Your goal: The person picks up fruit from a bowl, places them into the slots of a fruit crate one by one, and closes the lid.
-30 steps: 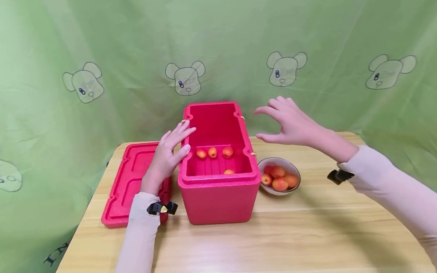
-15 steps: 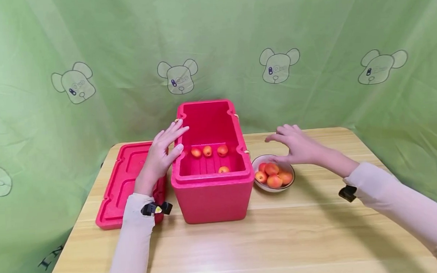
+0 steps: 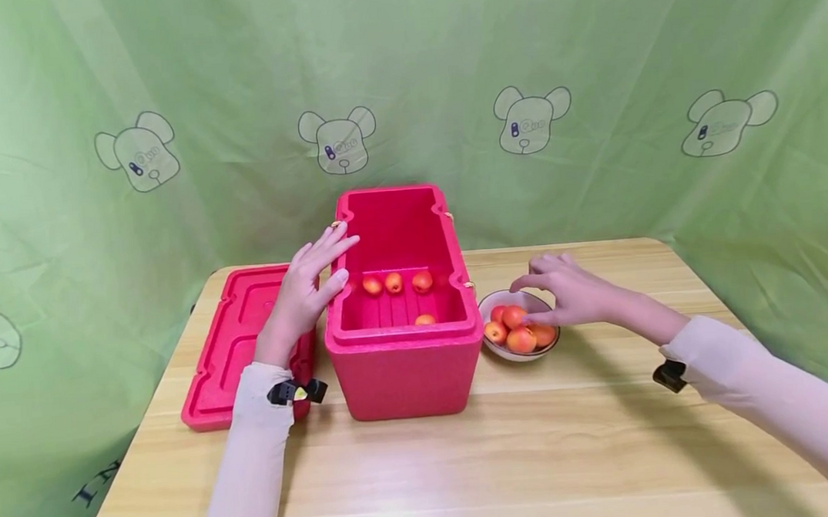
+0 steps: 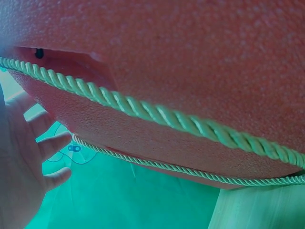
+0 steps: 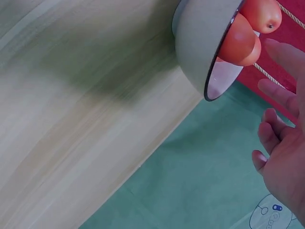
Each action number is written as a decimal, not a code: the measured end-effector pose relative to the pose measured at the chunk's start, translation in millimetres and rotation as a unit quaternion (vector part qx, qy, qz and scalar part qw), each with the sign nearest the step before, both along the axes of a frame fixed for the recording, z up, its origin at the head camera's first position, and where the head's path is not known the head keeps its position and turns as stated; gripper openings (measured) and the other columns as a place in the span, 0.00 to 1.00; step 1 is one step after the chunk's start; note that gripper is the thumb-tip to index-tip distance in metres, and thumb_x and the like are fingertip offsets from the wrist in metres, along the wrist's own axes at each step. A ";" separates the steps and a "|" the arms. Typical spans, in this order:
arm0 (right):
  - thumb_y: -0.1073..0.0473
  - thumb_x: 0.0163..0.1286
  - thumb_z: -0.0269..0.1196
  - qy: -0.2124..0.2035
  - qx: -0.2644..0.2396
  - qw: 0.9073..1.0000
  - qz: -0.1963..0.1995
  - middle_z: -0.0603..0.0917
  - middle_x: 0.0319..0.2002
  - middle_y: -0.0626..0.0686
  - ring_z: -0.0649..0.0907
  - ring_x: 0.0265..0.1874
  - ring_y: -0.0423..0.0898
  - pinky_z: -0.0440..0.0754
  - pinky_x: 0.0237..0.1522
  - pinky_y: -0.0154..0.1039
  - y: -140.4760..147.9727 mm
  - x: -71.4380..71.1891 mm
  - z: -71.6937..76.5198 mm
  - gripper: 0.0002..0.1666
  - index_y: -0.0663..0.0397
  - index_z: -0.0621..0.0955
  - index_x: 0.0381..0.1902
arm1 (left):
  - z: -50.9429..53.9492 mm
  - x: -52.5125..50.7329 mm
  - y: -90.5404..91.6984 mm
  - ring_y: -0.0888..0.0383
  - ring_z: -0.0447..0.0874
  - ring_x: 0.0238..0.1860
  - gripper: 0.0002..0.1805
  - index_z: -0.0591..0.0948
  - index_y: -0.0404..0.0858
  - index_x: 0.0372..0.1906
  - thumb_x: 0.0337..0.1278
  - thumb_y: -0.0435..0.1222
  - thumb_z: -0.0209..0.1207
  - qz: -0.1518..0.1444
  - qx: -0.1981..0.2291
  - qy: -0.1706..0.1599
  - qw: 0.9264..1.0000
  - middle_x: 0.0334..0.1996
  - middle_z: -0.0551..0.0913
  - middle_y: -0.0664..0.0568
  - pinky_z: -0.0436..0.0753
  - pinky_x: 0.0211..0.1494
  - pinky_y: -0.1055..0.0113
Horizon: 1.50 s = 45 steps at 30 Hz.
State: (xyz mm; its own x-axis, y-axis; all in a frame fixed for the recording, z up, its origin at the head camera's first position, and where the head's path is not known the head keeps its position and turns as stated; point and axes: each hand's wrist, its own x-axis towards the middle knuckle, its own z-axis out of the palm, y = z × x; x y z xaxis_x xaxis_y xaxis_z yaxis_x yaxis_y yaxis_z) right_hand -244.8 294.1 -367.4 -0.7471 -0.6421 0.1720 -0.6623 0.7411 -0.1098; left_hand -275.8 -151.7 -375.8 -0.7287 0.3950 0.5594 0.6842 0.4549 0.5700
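Note:
In the head view a red foam box (image 3: 407, 378) stands uncovered, with several orange-red apricots (image 3: 393, 282) on its floor. My left hand (image 3: 303, 294) rests on the left rim of this box, fingers spread. The left wrist view shows that hand's fingers (image 4: 53, 145) beside the red wall and its twisted rope (image 4: 143, 109). To the right of the box, a white bowl (image 3: 520, 356) with a dark rim holds several more apricots (image 3: 522, 340). Over it hovers my right hand (image 3: 576, 291), thumb and index finger apart near the fruit. Whether a fingertip touches an apricot is hard to tell.
A red lid (image 3: 234, 351) lies flat on the wooden table (image 3: 423, 474), left of the box and partly under the left arm. Behind the table hangs a green curtain (image 3: 433, 65) with mouse-head prints.
My right hand has come down from above the table to the bowl's apricots. The left hand stays on the box rim. The head view has shifted slightly.

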 end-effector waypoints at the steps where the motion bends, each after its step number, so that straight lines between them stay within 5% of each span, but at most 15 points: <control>1: 0.48 0.54 0.78 -0.003 0.004 1.000 0.000 0.73 0.30 0.45 0.68 0.34 0.41 0.59 0.42 0.42 -0.4 -0.6 -1.5 0.25 0.52 0.87 0.49 | 0.1 -0.3 -0.2 0.53 0.55 0.82 0.32 0.72 0.51 0.74 0.66 0.51 0.52 -0.001 0.001 0.001 1.000 0.79 0.63 0.58 0.51 0.80 0.38; 13: 0.51 0.53 0.77 -0.013 0.000 1.000 0.006 0.73 0.28 0.49 0.67 0.31 0.41 0.58 0.41 0.42 -5.6 -7.0 -15.1 0.17 0.51 0.88 0.39 | -0.9 -1.4 -1.4 0.54 0.54 0.82 0.32 0.71 0.53 0.75 0.65 0.48 0.53 -0.002 0.000 -0.006 1.000 0.79 0.63 0.59 0.50 0.81 0.39; 26: 0.54 0.55 0.77 -0.036 -0.005 0.999 0.000 0.75 0.33 0.46 0.73 0.38 0.43 0.61 0.43 0.43 -5.8 -8.6 -18.4 0.18 0.55 0.87 0.41 | 0.0 -1.4 0.0 0.55 0.55 0.82 0.32 0.71 0.53 0.75 0.65 0.51 0.53 0.000 0.002 -0.008 1.000 0.79 0.63 0.59 0.51 0.81 0.38; 34: 0.55 0.57 0.77 -0.007 -0.036 0.999 0.012 0.78 0.33 0.46 0.75 0.37 0.44 0.62 0.42 0.43 -5.3 -7.1 -17.7 0.16 0.55 0.85 0.40 | -2.2 -2.1 -0.3 0.56 0.55 0.82 0.32 0.72 0.52 0.74 0.65 0.51 0.53 -0.001 0.004 -0.007 1.000 0.79 0.63 0.59 0.50 0.81 0.38; 39: 0.55 0.56 0.77 0.038 -0.048 0.998 0.012 0.79 0.34 0.48 0.74 0.37 0.45 0.63 0.45 0.45 -6.6 -7.9 -3.8 0.19 0.56 0.84 0.42 | -1.9 -2.2 -0.1 0.55 0.55 0.82 0.32 0.72 0.52 0.74 0.65 0.49 0.53 -0.003 0.006 -0.004 1.000 0.79 0.63 0.58 0.50 0.81 0.38; 45: 0.56 0.55 0.77 0.124 -0.063 0.990 0.004 0.80 0.34 0.54 0.74 0.38 0.50 0.65 0.46 0.52 -12.9 -15.3 32.1 0.20 0.60 0.84 0.42 | -0.5 -1.3 0.0 0.55 0.55 0.82 0.32 0.72 0.51 0.74 0.65 0.50 0.53 -0.003 0.006 -0.006 1.000 0.79 0.63 0.58 0.50 0.80 0.38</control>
